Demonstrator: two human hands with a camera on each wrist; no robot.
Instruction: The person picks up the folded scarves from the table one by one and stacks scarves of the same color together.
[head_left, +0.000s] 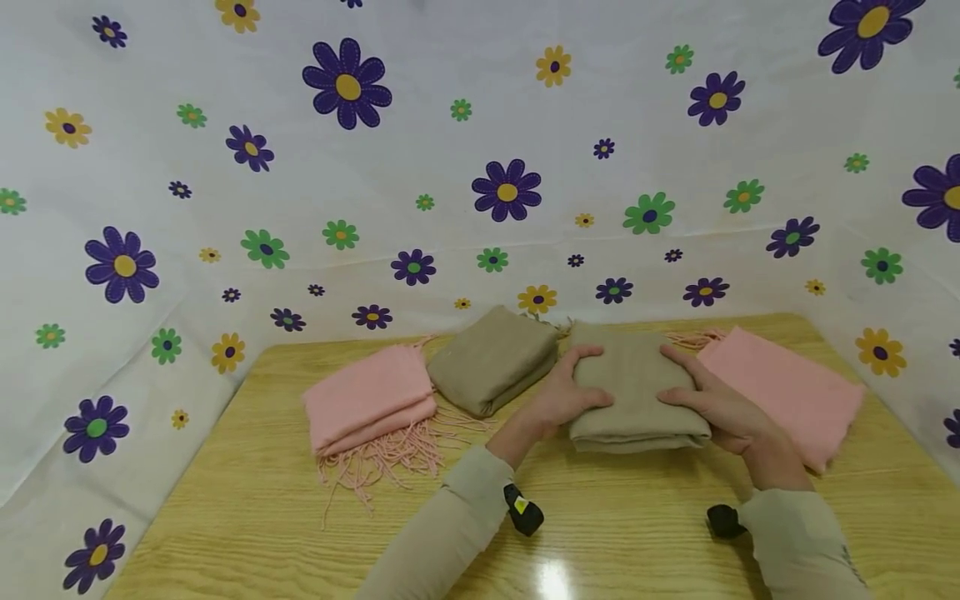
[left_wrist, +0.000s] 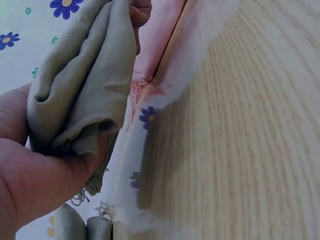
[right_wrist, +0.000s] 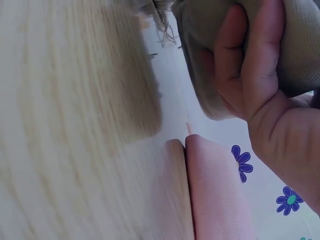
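A folded olive-beige scarf (head_left: 637,387) is held off the table between both hands. My left hand (head_left: 558,396) grips its left side, thumb on top, and in the left wrist view the fingers (left_wrist: 97,155) reach beneath its layered edge. On the opposite side my right hand (head_left: 723,408) grips the scarf, with curled fingers (right_wrist: 260,60) against it in the right wrist view. Just left of it lies a second beige scarf (head_left: 491,358), folded, with fringe at its back corner. A folded pink scarf (head_left: 780,392) lies close to the right hand.
Another folded pink scarf (head_left: 367,400) lies at the left, its loose fringe (head_left: 382,458) spread over the wooden table (head_left: 300,542). A white flowered cloth (head_left: 420,158) hangs behind the table and along both sides.
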